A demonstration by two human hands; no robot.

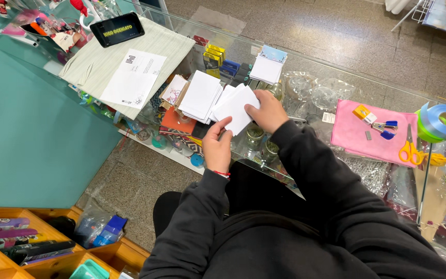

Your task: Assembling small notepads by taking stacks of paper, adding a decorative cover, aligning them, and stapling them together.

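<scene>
My left hand (216,143) and my right hand (265,111) both hold a small fan of white cards (236,107) just above the glass counter. The left thumb and fingers pinch the lower edge of the cards; the right hand covers their right side. Just left of the cards lies a larger stack of white cards (200,96) on the glass. Both arms wear dark sleeves, and a red band shows at the left wrist.
A glass counter (305,67) holds a pink cloth (372,132) with a small stapler, orange scissors (410,151), blue and green ribbon rolls (442,120), a white notepad (267,68), a printed sheet (134,77) and a black tablet (116,29). Wooden trays sit at lower left.
</scene>
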